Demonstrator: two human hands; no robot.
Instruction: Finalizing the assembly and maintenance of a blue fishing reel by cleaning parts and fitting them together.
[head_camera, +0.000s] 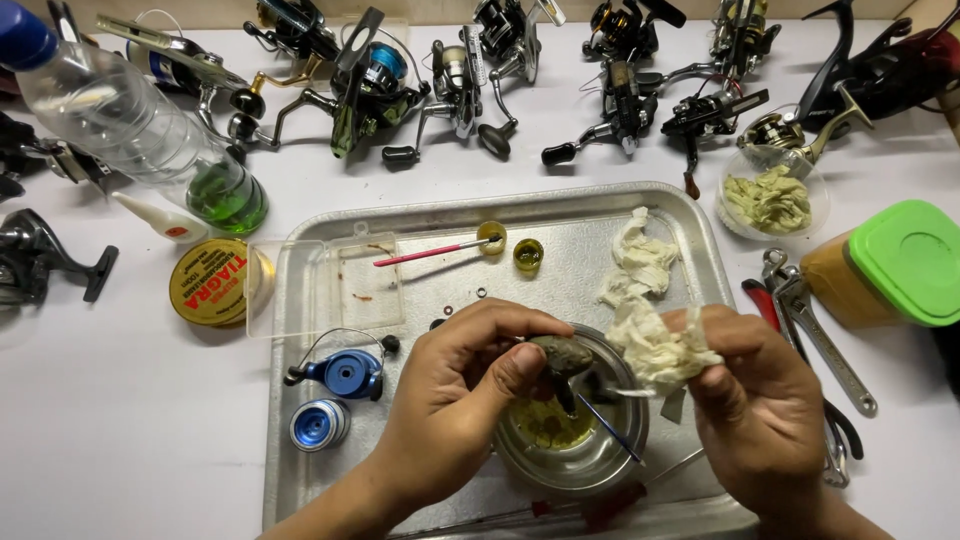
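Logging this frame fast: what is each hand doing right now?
Left hand: closed on a small dark greasy part, held over the steel bowl.
Right hand: closed on a wad of white tissue.

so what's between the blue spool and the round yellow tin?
Head view: only the metal tray's raised left rim and bare white tabletop lie between the blue spool and the round yellow tin. Nothing else sits there.

Open tray (560, 215) floor ahead of both hands; crumpled tissue (640, 262) sits there. Blue spools (345, 373) block left, wrenches (815, 335) right. Below the hands the steel bowl (520, 458), probably full.
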